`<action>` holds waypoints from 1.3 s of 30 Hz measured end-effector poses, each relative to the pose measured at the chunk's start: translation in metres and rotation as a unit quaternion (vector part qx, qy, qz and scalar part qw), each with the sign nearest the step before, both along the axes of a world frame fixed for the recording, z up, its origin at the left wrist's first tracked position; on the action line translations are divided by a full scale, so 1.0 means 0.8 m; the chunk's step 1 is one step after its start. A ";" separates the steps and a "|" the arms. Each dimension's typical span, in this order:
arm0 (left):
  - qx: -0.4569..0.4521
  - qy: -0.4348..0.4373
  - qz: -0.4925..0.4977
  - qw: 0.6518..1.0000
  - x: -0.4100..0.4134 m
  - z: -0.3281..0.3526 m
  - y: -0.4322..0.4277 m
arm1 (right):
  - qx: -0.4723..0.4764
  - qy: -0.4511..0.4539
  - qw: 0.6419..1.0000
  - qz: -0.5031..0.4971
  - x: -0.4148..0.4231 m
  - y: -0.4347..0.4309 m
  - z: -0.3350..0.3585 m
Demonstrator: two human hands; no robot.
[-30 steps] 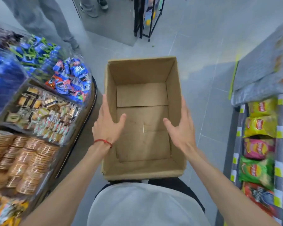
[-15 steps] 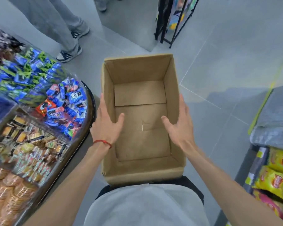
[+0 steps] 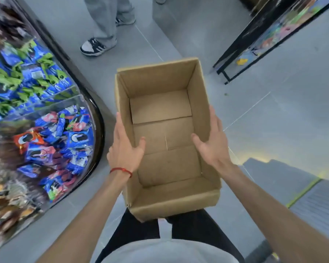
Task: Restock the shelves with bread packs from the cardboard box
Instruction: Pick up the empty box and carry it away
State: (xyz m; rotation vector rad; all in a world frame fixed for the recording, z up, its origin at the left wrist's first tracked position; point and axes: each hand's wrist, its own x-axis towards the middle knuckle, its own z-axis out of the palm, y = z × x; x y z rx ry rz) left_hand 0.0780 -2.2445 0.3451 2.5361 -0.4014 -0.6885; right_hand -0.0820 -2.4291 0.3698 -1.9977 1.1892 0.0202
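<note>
**Cardboard box held between two flat hands**

Nearest the camera, at the bottom edge: a pale shirt (image 3: pixel 169 251) and dark trousers (image 3: pixel 194 224).

Just ahead of the trunk: the cardboard box (image 3: pixel 160 80), open side up, long axis pointing away, near end over the trousers. Inside: bare brown bottom flaps with a seam across the middle.

On the left wall of the box: the left hand (image 3: pixel 124 149), fingers straight and together along the outside, thumb spread wide over the rim and into the opening. Round the left wrist: a red cord (image 3: pixel 122 170).

On the right wall, in mirror fashion: the right hand (image 3: pixel 213 147), fingers straight along the outside, thumb spread inward above the flaps. Cannot tell whether either thumb touches the inner wall.

Just left of the box, near but apart: a curved display bin (image 3: pixel 101 130) with a black rim. Behind its clear dividers: blue, green and red snack packs (image 3: pixel 70 137), too blurred for labels.

Under and beyond the box: grey floor tiles (image 3: pixel 273 120). At the lower right: a grey shelf top (image 3: pixel 321 205).

Beyond the far end of the box, well apart: a second person's grey trouser legs and a dark-and-white shoe (image 3: pixel 92 47).

At the far right: a black wire rack (image 3: pixel 270 33) with colourful goods.
</note>
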 end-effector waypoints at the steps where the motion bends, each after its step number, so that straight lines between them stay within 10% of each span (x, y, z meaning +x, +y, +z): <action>1: 0.003 0.008 0.015 1.000 0.013 -0.015 -0.010 | 0.004 -0.002 1.000 0.013 0.020 -0.013 -0.013; 28: 0.060 0.047 0.253 0.964 0.180 -0.555 -0.113 | 0.059 0.005 0.963 0.262 0.319 -0.170 -0.590; 39: -0.007 0.029 0.255 0.966 0.251 -0.639 -0.099 | 0.022 -0.030 0.963 0.268 0.365 -0.158 -0.677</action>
